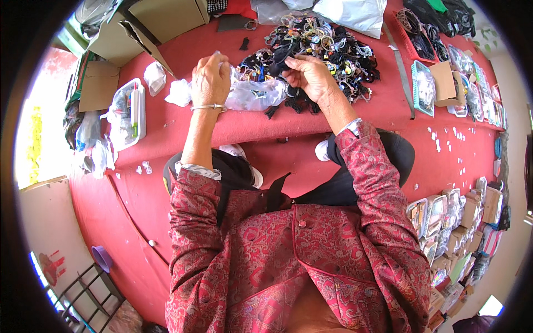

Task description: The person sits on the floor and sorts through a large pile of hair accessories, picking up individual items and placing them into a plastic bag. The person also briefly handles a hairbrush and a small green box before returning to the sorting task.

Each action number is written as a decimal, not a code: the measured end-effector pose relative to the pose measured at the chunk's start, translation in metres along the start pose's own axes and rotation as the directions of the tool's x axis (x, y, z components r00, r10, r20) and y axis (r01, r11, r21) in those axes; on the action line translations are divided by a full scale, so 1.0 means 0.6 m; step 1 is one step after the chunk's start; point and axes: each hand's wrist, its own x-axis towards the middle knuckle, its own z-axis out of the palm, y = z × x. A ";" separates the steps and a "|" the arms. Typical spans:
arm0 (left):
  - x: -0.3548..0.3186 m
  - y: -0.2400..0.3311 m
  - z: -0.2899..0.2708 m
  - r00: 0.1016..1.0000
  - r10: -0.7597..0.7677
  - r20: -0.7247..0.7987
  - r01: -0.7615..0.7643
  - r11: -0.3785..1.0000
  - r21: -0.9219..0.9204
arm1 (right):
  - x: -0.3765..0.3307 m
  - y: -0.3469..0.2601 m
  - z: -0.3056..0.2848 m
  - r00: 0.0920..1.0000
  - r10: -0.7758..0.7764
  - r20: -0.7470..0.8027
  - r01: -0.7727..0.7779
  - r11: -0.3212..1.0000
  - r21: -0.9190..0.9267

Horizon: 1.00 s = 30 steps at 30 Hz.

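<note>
Hands at work over a red-covered table (166, 133), seen from above. Left hand (211, 80), a thin metal bangle (209, 106) at its wrist, has its fingers curled shut on the upper edge of a clear plastic bag (252, 94). This bag lies crumpled on the cloth between the two hands, its long axis running left to right, the gathered end toward the left hand and the fuller end toward the right. Right hand (312, 75) has its fingertips pinched together on a black hair tie (283, 55) at the near edge of a heap of hair ties (327, 47) — mostly black, with scattered coloured pieces — which spreads across the far middle of the table, just beyond the bag.

Packages by place: open brown cardboard boxes (150, 22) at the far left; a flat piece of cardboard (99, 84) below them; a white rectangular tray (129, 114) with plastic-wrapped contents near the left edge; crumpled white wrappers (154, 76) between tray and left hand. A white plastic bag (350, 14) lies at the far centre. At the right stand a red basket (413, 41) of dark items, a pale blue basket (423, 89), a small cardboard box (447, 83) and a row of clear packets (480, 91). Stacked small boxes and packets (455, 222) sit at the lower right, beside the patterned red sleeve (377, 188).
</note>
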 end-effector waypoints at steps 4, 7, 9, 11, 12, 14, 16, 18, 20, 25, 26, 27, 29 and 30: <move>-0.012 0.031 -0.028 0.954 -0.154 0.256 -0.006 0.846 0.532 | 0.027 0.034 -0.024 0.963 0.173 0.205 -0.238 0.903 0.357; -0.019 0.016 -0.030 0.878 -0.328 0.348 0.014 0.745 0.667 | 0.036 0.047 -0.018 0.958 0.152 0.244 -0.240 0.890 0.388; -0.018 0.010 -0.034 0.842 -0.401 0.360 0.048 0.721 0.691 | 0.050 0.054 -0.014 0.942 0.107 0.319 -0.239 0.881 0.409; -0.018 -0.004 -0.034 0.859 -0.376 0.346 0.064 0.750 0.658 | 0.058 0.056 0.004 0.941 0.083 0.329 -0.217 0.891 0.398; -0.019 -0.012 -0.034 0.868 -0.364 0.338 0.071 0.764 0.641 | 0.061 0.059 0.016 0.954 0.036 0.299 -0.157 0.906 0.393; -0.021 -0.013 -0.041 0.919 -0.248 0.305 0.029 0.817 0.576 | 0.070 0.065 0.039 0.959 0.020 0.282 -0.137 0.905 0.403; -0.017 -0.037 -0.030 0.937 -0.218 0.272 0.045 0.849 0.526 | 0.078 0.084 0.075 0.975 -0.028 0.219 -0.064 0.914 0.400; -0.017 -0.059 -0.017 0.971 -0.093 0.220 -0.010 0.904 0.427 | 0.093 0.110 0.093 0.973 0.017 0.230 -0.094 0.940 0.328; -0.015 -0.061 -0.010 0.975 -0.065 0.211 -0.023 0.921 0.389 | 0.107 0.147 0.105 0.980 0.045 0.196 -0.081 0.980 0.182; -0.004 -0.032 -0.005 0.953 -0.047 0.298 -0.064 0.933 0.354 | 0.163 0.240 0.065 0.982 -0.184 -0.038 0.123 0.782 -0.612; -0.007 -0.015 -0.020 0.941 -0.108 0.320 -0.031 0.916 0.400 | 0.162 0.236 0.069 0.966 -0.219 -0.139 0.048 0.677 -0.735; -0.011 -0.001 -0.027 0.926 -0.167 0.340 -0.003 0.895 0.446 | 0.156 0.233 0.070 0.935 -0.268 -0.234 -0.047 0.558 -0.829; -0.019 -0.015 -0.042 0.909 -0.264 0.322 0.056 0.844 0.534 | 0.133 0.210 0.101 0.950 -0.250 -0.189 -0.071 0.415 -0.907; -0.021 -0.006 -0.043 0.924 -0.237 0.299 0.030 0.828 0.560 | 0.136 0.213 0.093 0.948 -0.301 -0.099 0.000 0.312 -0.950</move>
